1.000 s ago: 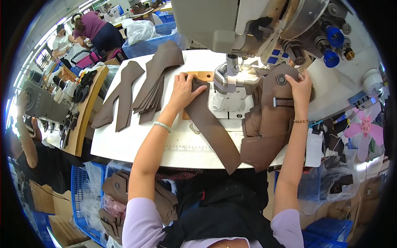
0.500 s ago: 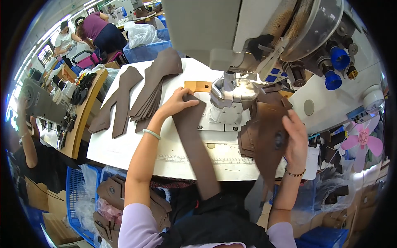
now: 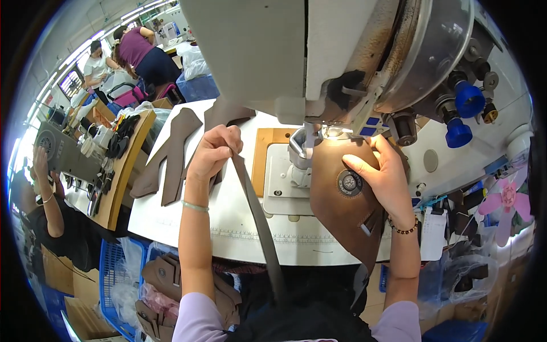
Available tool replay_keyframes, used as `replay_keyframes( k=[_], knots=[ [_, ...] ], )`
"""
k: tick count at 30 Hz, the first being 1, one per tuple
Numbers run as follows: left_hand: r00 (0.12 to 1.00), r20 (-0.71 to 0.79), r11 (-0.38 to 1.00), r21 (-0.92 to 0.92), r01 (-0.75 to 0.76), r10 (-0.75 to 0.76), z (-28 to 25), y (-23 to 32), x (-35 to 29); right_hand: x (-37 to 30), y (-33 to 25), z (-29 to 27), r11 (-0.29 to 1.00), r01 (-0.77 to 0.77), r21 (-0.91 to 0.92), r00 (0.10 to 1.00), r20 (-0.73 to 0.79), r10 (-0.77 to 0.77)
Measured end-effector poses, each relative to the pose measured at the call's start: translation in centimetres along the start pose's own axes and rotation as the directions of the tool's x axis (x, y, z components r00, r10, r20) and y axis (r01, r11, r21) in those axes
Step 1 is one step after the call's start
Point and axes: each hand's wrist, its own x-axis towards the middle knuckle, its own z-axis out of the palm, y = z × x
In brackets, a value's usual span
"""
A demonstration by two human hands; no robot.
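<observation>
My left hand (image 3: 213, 157), raised over the white table (image 3: 228, 231), pinches the top end of a long dark brown leather strip (image 3: 257, 214). The strip hangs edge-on toward my lap. My right hand (image 3: 387, 179) grips a brown leather panel (image 3: 333, 211) at its upper right, thumb on top and the other fingers around the far edge. A round dark badge (image 3: 350, 183) and a small slot with a metallic piece show on the panel. Its top edge is beneath the head of the sewing machine (image 3: 245, 62), beside the metal post (image 3: 298, 151); the panel hides the needle area.
Flat brown leather pieces (image 3: 181, 128) lie at the table's far left. A blue basket (image 3: 111, 285) with leather pieces stands below left. Blue tension knobs (image 3: 469, 100) jut out at upper right. A pink fan (image 3: 509, 195) is at far right. Other people are at the left and back.
My left hand has shifted left and lifted the strip, turning it edge-on. My right hand has brought the leather panel left and up to the machine, with its badge now facing up.
</observation>
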Motion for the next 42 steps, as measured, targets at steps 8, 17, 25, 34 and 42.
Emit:
replay_keyframes(
  k=[8,17,25,34,42],
  knots=[
    [0.945,-0.311,0.818,0.514,0.259,-0.104,12.5,3.1,3.6,0.1,2.5,-0.6,0.987,0.145,0.071,0.989,0.013,-0.146],
    [0.889,-0.454,0.779,0.540,0.320,-0.050,13.3,2.0,3.8,0.4,2.2,-0.6,0.974,0.186,0.127,0.979,0.065,-0.195],
    [0.808,-0.549,0.837,0.322,0.442,-0.215,13.2,2.1,4.4,0.5,2.0,-1.0,0.980,0.092,0.177,0.987,0.114,-0.113],
    [0.817,-0.544,0.822,0.365,0.438,-0.194,13.2,2.1,4.7,0.6,2.1,-1.1,0.980,0.089,0.177,0.987,0.114,-0.110],
    [0.853,-0.506,0.722,0.542,0.430,-0.127,13.1,2.2,5.0,0.6,2.0,-0.8,0.960,-0.022,0.278,0.992,0.126,-0.013]
  ],
)
